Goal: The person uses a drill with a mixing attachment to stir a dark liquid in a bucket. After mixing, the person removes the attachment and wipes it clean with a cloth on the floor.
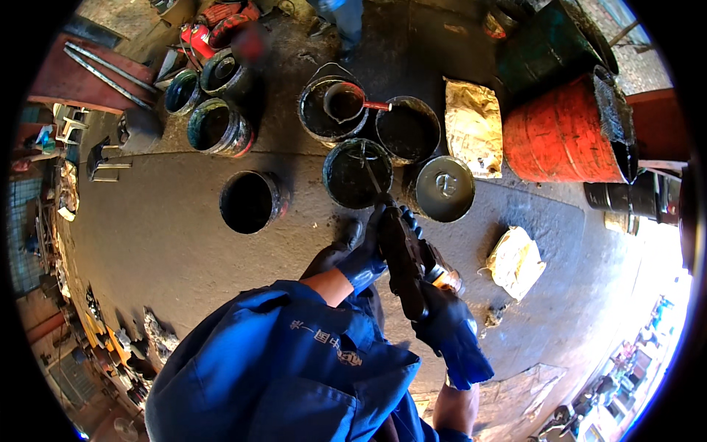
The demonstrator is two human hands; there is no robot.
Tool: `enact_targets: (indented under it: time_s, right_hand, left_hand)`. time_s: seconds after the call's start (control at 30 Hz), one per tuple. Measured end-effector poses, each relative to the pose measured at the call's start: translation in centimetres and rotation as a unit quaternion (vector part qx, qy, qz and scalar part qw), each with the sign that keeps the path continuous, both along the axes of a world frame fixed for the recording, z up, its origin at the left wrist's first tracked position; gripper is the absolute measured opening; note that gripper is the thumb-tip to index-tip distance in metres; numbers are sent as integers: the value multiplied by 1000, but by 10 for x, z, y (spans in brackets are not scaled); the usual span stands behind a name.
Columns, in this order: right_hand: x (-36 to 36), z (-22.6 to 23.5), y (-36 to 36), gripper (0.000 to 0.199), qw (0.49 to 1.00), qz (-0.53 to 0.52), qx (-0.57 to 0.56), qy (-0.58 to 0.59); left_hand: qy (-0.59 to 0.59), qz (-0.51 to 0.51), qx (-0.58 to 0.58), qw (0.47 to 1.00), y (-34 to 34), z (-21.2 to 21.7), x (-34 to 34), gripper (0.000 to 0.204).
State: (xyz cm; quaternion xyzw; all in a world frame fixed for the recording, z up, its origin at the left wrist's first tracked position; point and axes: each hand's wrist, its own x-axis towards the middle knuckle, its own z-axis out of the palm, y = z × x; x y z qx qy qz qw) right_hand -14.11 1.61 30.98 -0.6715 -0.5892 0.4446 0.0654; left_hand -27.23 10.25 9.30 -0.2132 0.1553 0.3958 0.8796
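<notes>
A long black power tool with an orange part, which looks like a drill mixer (401,261), slants across the middle in front of me. Its thin metal rod (372,175) reaches down into a bucket (326,180) of dark liquid; the rod's lower end is partly hidden. My left hand (366,261), in a blue glove, is wrapped round the tool's front part near the rod. Gloved in blue too, my right hand (449,328) grips its rear end, closer to my body.
Round that bucket stand a pail with a red-handled dipper (345,103), another dark bucket (409,132) and a lidded one (444,190). A separate bucket (250,202) stands left. Paper sacks (473,125) and a red drum (560,132) lie right. A person (345,22) stands beyond.
</notes>
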Motion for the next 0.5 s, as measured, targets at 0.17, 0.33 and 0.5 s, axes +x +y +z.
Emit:
enact_targets:
  time_s: [0.17, 0.33, 0.5]
  right_hand:
    - [-5, 19, 19, 54, 998, 23, -36, -56]
    - [-19, 49, 23, 50, 996, 28, -50, -71]
    - [-34, 43, 26, 45, 995, 3, -67, -77]
  left_hand:
    - [-32, 46, 48, 997, 1, -6, 15, 50]
    - [-82, 9, -2, 997, -22, -4, 15, 51]
    - [-58, 15, -37, 997, -18, 11, -5, 54]
